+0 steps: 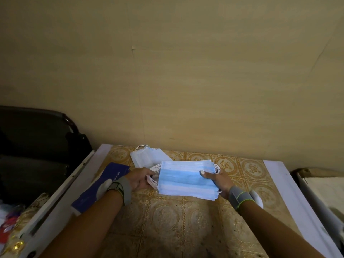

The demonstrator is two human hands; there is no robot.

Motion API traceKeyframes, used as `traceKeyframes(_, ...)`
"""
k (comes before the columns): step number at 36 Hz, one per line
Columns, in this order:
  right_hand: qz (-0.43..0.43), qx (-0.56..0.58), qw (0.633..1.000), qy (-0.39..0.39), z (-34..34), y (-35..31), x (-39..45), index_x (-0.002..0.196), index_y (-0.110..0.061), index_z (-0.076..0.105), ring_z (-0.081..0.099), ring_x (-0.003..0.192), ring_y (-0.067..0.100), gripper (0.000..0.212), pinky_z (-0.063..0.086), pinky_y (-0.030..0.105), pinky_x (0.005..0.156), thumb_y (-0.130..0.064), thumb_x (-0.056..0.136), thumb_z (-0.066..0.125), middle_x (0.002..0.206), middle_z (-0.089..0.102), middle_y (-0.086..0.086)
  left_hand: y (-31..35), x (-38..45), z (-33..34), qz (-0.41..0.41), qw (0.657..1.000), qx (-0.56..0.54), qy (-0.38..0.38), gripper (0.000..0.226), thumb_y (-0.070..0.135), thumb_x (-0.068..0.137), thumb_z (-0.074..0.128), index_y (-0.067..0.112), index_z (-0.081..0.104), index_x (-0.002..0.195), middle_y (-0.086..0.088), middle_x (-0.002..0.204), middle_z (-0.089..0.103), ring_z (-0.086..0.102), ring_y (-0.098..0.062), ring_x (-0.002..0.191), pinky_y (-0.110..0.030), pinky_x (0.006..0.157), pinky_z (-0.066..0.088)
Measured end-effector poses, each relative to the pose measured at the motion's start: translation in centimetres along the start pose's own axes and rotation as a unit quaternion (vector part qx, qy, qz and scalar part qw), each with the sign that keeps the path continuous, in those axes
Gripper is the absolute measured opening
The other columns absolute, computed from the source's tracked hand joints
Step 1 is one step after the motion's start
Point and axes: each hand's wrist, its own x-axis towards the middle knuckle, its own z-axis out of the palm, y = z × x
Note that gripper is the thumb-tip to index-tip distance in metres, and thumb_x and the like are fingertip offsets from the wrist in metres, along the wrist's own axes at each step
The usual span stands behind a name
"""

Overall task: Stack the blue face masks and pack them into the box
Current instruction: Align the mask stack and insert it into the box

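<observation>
Head view shows the left hand (141,178) and right hand (216,180) gripping a thick stack of pleated blue paper face masks (187,180) by its ends over the patterned table (167,220). Stacking looks mostly done, but loose pale masks (147,157) lie at eleven o'clock, and the flat dark-blue cardboard box (101,185) at nine o'clock isn't packed yet.

Bare forearms, no sleeves. Grey wrist strap (124,189) on left hand (138,178), white rounded pod at its 9 o'clock. Right hand (220,180): grey band (240,197), lime-green edging, white pod at 3 o'clock. Thumbnail looks pale.
</observation>
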Motion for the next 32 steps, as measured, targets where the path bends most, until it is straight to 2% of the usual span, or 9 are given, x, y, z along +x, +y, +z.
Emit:
traceKeyframes(5,-0.001,-0.004,1.000,-0.012,-0.2,0.1,0.2,0.104,-0.010,0.060,0.068,0.076,0.027,0.035,0.061,0.034,0.060,-0.008,0.072,0.075,0.099,0.068,0.013,0.1,-0.6,0.3,-0.058,0.992,0.072,-0.090,0.024,0.010,0.094,0.040,0.005,0.064,0.091,-0.010,0.087,0.068,0.065,-0.021,0.077,-0.029,0.074,0.053)
traceKeyframes(8,0.002,-0.011,1.000,-0.013,-0.6,0.1,0.3,0.107,-0.009,0.060,0.070,0.076,0.025,0.041,0.060,0.032,0.059,-0.009,0.069,0.078,0.101,0.068,0.014,-0.2,-0.2,-0.1,-0.057,0.987,0.122,-0.083,0.021,0.011,0.094,0.044,0.003,0.062,0.102,-0.013,0.098,0.064,0.061,-0.022,0.088,-0.030,0.084,0.049)
traceKeyframes(10,0.001,-0.008,1.000,-0.016,-0.8,0.2,0.4,0.107,-0.010,0.059,0.069,0.079,0.025,0.039,0.060,0.033,0.060,-0.007,0.072,0.076,0.103,0.067,0.014,-0.2,-0.1,-0.5,-0.039,0.984,0.166,-0.054,0.014,0.012,0.091,0.052,0.005,0.060,0.100,-0.015,0.097,0.060,0.057,-0.023,0.083,-0.030,0.077,0.046)
traceKeyframes(12,-0.001,-0.008,1.000,-0.015,-1.0,0.3,0.5,0.113,-0.006,0.058,0.068,0.084,0.030,0.053,0.060,0.037,0.065,-0.015,0.065,0.080,0.109,0.066,0.018,-0.3,0.2,-0.7,-0.021,0.982,0.187,-0.026,0.013,0.011,0.087,0.060,0.004,0.059,0.098,-0.016,0.098,0.060,0.057,-0.026,0.085,-0.035,0.078,0.042)
traceKeyframes(14,0.000,-0.004,1.000,-0.015,-1.0,0.3,0.6,0.122,-0.002,0.054,0.067,0.088,0.032,0.053,0.061,0.039,0.067,-0.009,0.073,0.075,0.113,0.064,0.021,-0.4,-0.3,-0.1,0.004,0.982,0.188,0.006,0.005,0.011,0.088,0.060,0.006,0.060,0.086,-0.010,0.078,0.066,0.060,-0.022,0.071,-0.032,0.071,0.043)
traceKeyframes(16,0.003,0.001,1.000,-0.014,-1.2,0.5,0.6,0.124,0.000,0.053,0.066,0.088,0.033,0.045,0.061,0.037,0.065,0.000,0.081,0.065,0.114,0.064,0.022,-0.3,-0.6,0.3,0.025,0.984,0.176,0.027,0.015,0.011,0.090,0.058,0.010,0.059,0.075,-0.005,0.061,0.063,0.055,-0.016,0.057,-0.026,0.058,0.041)
traceKeyframes(23,0.011,0.009,1.000,-0.003,-1.6,0.6,0.8,0.126,-0.001,0.051,0.064,0.090,0.035,0.047,0.061,0.039,0.068,-0.001,0.081,0.065,0.119,0.061,0.024,0.1,-0.8,0.4,0.066,0.992,0.110,0.002,0.010,0.012,0.092,0.055,0.009,0.061,0.100,-0.010,0.085,0.062,0.057,-0.024,0.076,-0.031,0.069,0.043)
traceKeyframes(27,0.012,0.007,1.000,0.005,-1.6,0.7,0.8,0.127,-0.003,0.050,0.063,0.102,0.041,0.072,0.061,0.041,0.069,-0.015,0.063,0.079,0.123,0.061,0.024,0.3,-0.7,1.0,0.126,0.987,0.101,0.018,0.015,0.014,0.090,0.058,0.027,0.061,0.099,-0.008,0.088,0.064,0.059,-0.030,0.085,-0.035,0.072,0.046)
traceKeyframes(32,0.009,0.006,1.000,-0.004,-1.4,0.7,0.6,0.115,-0.008,0.056,0.065,0.091,0.036,0.038,0.061,0.041,0.070,-0.002,0.079,0.068,0.118,0.062,0.023,0.4,-0.9,1.4,0.189,0.967,0.142,0.090,0.021,0.008,0.089,0.055,0.022,0.067,0.079,-0.018,0.088,0.063,0.059,-0.035,0.081,-0.040,0.072,0.046)
